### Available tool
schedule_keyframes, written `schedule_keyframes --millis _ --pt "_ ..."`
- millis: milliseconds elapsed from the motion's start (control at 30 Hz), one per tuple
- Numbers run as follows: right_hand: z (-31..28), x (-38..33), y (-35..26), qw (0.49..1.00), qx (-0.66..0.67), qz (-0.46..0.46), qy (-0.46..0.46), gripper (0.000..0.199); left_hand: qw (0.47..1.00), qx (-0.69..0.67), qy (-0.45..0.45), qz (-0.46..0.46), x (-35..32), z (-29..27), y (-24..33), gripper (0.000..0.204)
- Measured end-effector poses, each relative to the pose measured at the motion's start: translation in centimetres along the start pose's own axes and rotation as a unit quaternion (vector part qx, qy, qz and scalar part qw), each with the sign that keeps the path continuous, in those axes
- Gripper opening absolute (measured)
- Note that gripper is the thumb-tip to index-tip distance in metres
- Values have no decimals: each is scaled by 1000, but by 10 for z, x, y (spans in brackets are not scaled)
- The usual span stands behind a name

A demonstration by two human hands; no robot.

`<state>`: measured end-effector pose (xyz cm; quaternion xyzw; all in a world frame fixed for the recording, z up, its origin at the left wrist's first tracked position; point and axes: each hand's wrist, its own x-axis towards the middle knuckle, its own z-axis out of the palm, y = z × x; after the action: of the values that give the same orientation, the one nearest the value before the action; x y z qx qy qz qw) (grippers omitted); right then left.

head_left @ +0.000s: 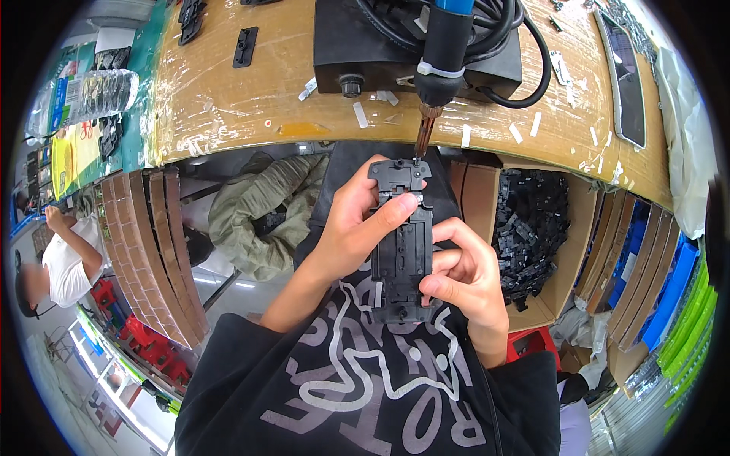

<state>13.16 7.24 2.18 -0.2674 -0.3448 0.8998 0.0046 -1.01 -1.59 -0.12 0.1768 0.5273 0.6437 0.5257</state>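
Upright in front of my chest is a long black plastic chassis (401, 251), with ribs, holes and a narrower neck near its top. My left hand (365, 216) grips its upper left side, thumb pressed across the neck by a small shiny metal piece. On the lower right edge, my right hand (468, 273) closes thumb and bent fingers around the same chassis. An electric screwdriver (441, 61) hangs nose down over the table edge. Its bit meets the top right corner of the chassis, at a small screw; neither hand touches the screwdriver.
A black box with a knob (351, 85) and coiled cable stands on the table (243, 106). A phone (622, 76) lies at the right. Under the table, a carton (546, 311) holds many black parts beside me. Another person (72, 251) is at far left.
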Motion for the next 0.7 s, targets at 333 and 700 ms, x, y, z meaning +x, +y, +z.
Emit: schedule_keyframes --millis 333,700 --pt "-9 10 6 1000 -15 8 -6 30 998 54 26 5 5 0 0 23" --pt "-5 5 -1 1000 3 3 1 30 999 36 20 1 4 2 2 21"
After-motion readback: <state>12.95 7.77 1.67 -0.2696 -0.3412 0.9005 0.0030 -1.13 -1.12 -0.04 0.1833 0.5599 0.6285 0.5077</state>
